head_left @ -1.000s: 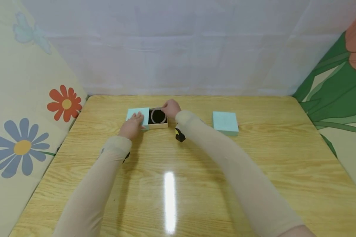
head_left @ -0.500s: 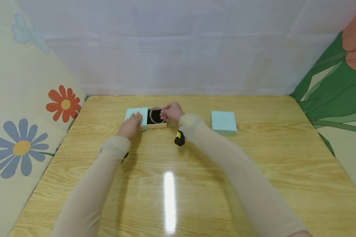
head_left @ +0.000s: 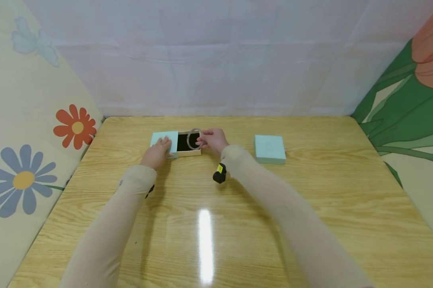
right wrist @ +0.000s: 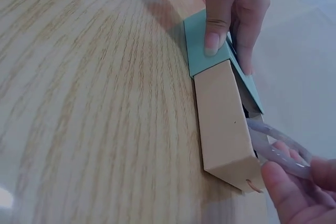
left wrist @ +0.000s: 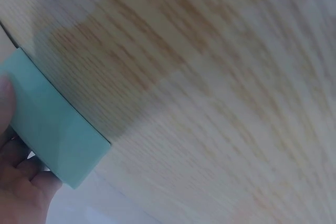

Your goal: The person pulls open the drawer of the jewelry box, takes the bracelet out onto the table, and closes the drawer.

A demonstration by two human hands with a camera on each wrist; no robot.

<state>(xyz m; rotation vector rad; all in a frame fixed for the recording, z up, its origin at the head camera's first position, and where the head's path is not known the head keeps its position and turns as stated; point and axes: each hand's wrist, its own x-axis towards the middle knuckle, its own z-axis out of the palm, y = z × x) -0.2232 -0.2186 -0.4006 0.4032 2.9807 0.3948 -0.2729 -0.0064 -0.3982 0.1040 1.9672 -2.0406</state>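
My left hand (head_left: 156, 154) holds the turquoise sleeve of a drawer-style jewellery box (head_left: 173, 136), fingers over the top and thumb against the near side. The box's cream drawer (right wrist: 220, 124) sticks out to the right, showing its black lining. My right hand (head_left: 213, 140) pinches a pale, greyish-purple bangle (head_left: 189, 141) between thumb and fingers. In the right wrist view the bangle (right wrist: 278, 156) tilts out over the drawer, its far part right at the drawer's opening. A small ribbon tab (right wrist: 254, 186) shows on the drawer's end. The left wrist view shows the turquoise sleeve (left wrist: 58, 124) beside my thumb.
A second turquoise box (head_left: 269, 149), closed, rests on the wooden table (head_left: 238, 240) to the right. A white cloth backdrop (head_left: 220, 60) hangs behind the table's far edge. Flower-patterned panels (head_left: 22, 180) flank both sides.
The bangle, flat over the drawer's lining earlier, now stands tilted in my right hand. That hand has shifted slightly right and towards me. My left hand stays on the box.
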